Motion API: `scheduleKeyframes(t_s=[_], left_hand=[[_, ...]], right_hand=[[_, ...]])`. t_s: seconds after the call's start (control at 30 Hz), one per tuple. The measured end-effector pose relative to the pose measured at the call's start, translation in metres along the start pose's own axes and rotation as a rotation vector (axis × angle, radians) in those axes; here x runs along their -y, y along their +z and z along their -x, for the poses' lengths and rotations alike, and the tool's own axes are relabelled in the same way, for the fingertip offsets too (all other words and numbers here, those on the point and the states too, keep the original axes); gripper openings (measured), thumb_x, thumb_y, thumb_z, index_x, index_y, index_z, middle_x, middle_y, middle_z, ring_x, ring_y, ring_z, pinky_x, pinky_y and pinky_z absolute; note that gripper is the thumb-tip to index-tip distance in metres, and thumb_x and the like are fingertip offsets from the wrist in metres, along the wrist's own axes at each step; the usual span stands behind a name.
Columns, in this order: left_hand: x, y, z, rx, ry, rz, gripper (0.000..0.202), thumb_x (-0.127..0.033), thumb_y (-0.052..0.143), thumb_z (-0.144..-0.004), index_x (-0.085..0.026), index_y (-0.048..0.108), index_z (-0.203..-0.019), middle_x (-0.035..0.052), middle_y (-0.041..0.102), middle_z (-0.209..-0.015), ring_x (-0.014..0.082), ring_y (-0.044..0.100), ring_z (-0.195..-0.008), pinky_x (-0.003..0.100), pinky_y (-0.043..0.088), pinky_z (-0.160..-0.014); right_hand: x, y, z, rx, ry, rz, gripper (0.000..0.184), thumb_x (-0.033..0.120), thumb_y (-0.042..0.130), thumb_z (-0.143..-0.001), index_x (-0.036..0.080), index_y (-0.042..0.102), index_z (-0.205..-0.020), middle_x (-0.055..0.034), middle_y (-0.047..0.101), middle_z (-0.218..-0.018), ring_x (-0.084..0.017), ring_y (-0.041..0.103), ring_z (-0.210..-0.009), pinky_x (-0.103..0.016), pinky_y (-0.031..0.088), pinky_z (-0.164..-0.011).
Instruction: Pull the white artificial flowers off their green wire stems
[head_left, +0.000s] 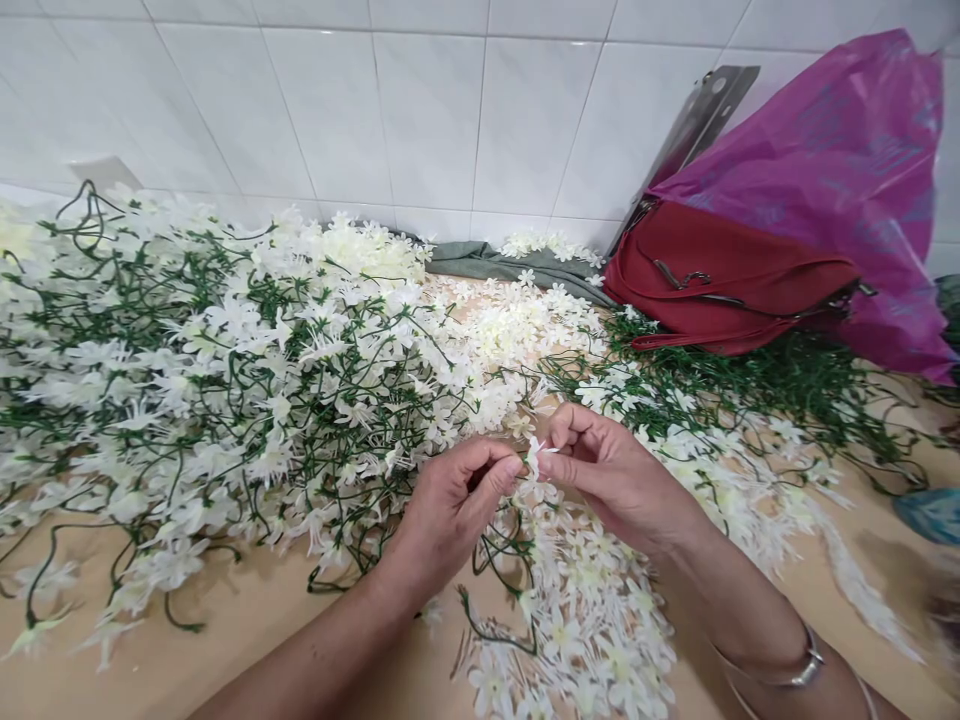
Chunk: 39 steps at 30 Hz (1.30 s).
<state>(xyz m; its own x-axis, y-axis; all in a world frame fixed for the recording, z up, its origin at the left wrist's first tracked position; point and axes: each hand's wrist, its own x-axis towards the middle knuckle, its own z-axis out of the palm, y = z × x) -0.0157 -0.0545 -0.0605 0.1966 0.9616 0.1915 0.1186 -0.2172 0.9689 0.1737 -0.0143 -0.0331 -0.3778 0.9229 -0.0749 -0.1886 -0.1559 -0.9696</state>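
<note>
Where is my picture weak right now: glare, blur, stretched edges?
Head view: the central loose blossoms wash out almost white; the wall tiles carry small glints, their lines slanting toward both sides; the white flower between left hand and right hand looks slightly soft.

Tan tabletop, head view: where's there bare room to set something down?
Tan tabletop shows bare at near left, between the left forearm and the large heap of white artificial flowers on green stems; another patch lies between the right forearm and the long white strip. Crowded: left and centre under flowers; right, dark-green stems below the red bag.
</note>
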Motion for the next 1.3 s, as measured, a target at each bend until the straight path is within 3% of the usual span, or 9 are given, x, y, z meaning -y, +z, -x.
scheduleKeyframes(t_s=[0.47,0.77,0.97,1.3], left_hand=[[0.011,0.002,-0.004,0.015,0.109,-0.243,0.028,-0.024,0.053,-0.102,-0.018,0.056,-0.074,-0.0024,0.053,-0.069,0.0131,0.047,-0.068,0.026,0.035,-0.066],[0.004,0.003,-0.002,0.048,0.067,-0.269,0.026,-0.029,0.044,-0.106,-0.019,0.054,-0.084,0.0009,0.056,-0.082,0.0164,0.052,-0.078,0.029,0.040,-0.073],[0.004,0.002,-0.003,0.076,0.038,-0.235,0.033,-0.027,0.042,-0.106,-0.020,0.048,-0.074,-0.0015,0.052,-0.072,0.0150,0.049,-0.069,0.029,0.037,-0.069],[0.007,0.004,-0.003,0.078,0.100,-0.320,0.031,-0.024,0.044,-0.105,-0.019,0.054,-0.076,-0.0008,0.051,-0.071,0.0167,0.050,-0.073,0.029,0.037,-0.069]], right_hand=[[-0.017,-0.008,-0.007,0.033,0.108,0.044,0.045,0.034,0.095,-0.067,0.020,0.052,-0.068,0.0050,0.062,-0.065,-0.011,0.057,-0.062,-0.025,0.039,-0.063],[-0.012,-0.010,-0.010,-0.009,0.163,-0.043,0.050,0.029,0.100,-0.057,0.021,0.051,-0.066,0.0067,0.061,-0.066,-0.009,0.059,-0.060,-0.023,0.042,-0.060],[-0.010,-0.010,-0.010,0.009,0.190,-0.031,0.050,0.029,0.100,-0.057,0.021,0.051,-0.066,0.0077,0.058,-0.065,-0.009,0.060,-0.059,-0.024,0.044,-0.059],[-0.008,-0.008,-0.009,-0.007,0.227,-0.007,0.053,0.031,0.100,-0.056,0.021,0.048,-0.064,0.0077,0.056,-0.064,-0.009,0.060,-0.059,-0.024,0.047,-0.059]])
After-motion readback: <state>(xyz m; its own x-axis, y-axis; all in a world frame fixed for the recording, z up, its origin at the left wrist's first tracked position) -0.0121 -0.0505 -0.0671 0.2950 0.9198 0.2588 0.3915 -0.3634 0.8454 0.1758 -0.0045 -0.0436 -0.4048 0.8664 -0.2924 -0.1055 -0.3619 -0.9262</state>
